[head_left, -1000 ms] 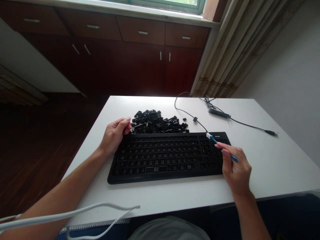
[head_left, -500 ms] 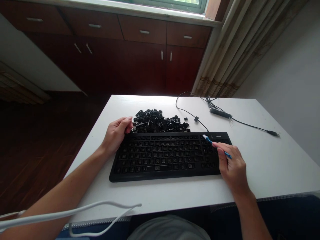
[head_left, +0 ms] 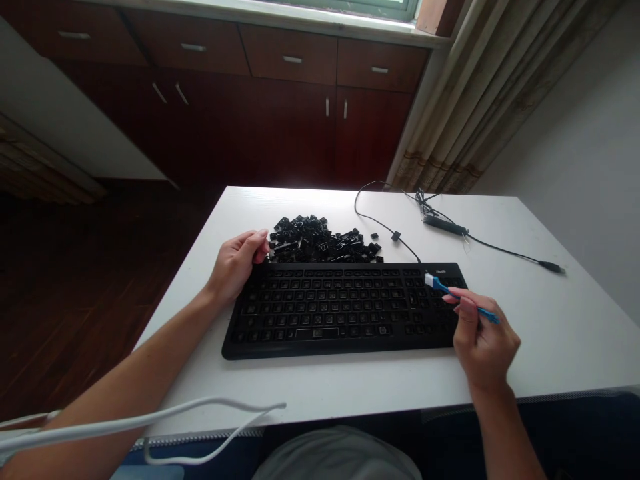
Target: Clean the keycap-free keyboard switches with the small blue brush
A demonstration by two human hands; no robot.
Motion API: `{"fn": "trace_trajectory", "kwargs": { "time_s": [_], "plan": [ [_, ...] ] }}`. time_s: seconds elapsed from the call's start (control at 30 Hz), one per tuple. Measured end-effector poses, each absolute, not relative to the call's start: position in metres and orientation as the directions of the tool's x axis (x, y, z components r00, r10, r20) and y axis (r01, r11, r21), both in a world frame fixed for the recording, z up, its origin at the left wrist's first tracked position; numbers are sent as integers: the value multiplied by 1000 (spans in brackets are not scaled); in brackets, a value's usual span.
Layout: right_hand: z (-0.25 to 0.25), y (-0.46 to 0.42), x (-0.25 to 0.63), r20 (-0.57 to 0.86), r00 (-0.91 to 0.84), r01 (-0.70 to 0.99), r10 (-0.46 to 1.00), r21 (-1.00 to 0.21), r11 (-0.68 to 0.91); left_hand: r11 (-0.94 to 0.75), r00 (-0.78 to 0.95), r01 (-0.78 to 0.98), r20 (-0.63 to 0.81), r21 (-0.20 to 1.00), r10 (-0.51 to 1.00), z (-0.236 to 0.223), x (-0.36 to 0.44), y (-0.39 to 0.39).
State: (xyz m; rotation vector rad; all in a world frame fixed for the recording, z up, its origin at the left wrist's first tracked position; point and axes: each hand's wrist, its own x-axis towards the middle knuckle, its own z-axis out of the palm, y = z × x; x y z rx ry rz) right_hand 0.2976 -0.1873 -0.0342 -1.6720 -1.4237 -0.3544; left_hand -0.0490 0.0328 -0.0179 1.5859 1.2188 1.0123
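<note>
- Far left, a white cord [head_left: 125, 421] crosses in front of the left forearm, really near the camera.
- Behind everything there's a dark red cabinet [head_left: 215, 127] with 4 drawers in a row along the top and 4 upright door handles below.
- Left hand [head_left: 235, 263] sits at the keyboard's upper left corner, fingers curled in and thumb on top. Can't tell if it's actually gripping the edge or just resting there, tbh.
- Right by those fingers is a messy heap of black caps [head_left: 320, 240], spread along the back edge of the keyboard. 1 cap lies a bit apart on the right.
- Keyboard [head_left: 340, 307] lies flat in the middle of the white table [head_left: 555, 327], rows of bare key slots facing up, long spacebar slot near the front.
- Its cable [head_left: 423, 200] loops off the back, bunches up, then runs right to a plug [head_left: 551, 267].
- Brush [head_left: 440, 285], blue with a white head, points left over the keyboard's upper right part. Can't tell if it's touching.
- Right hand [head_left: 485, 333] has the brush pinched between thumb and fingers, kinda like a pen.
- Curtain [head_left: 480, 87] hangs at the back right.
</note>
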Motion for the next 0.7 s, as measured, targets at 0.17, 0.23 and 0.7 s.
{"fn": "trace_trajectory", "kwargs": {
  "time_s": [0.17,0.23,0.7],
  "plan": [
    [-31,-184,295,661,265,894,702,-441,77,-149,195,268,99,952,976,-16,-48,32],
    [-33,-186,295,633,262,881,729,-465,86,-153,192,264,103,952,976,-16,-48,32],
    [-35,-192,297,640,467,859,610,-492,-141,-178,187,267,130,947,974,-17,-47,31]
  ]
}}
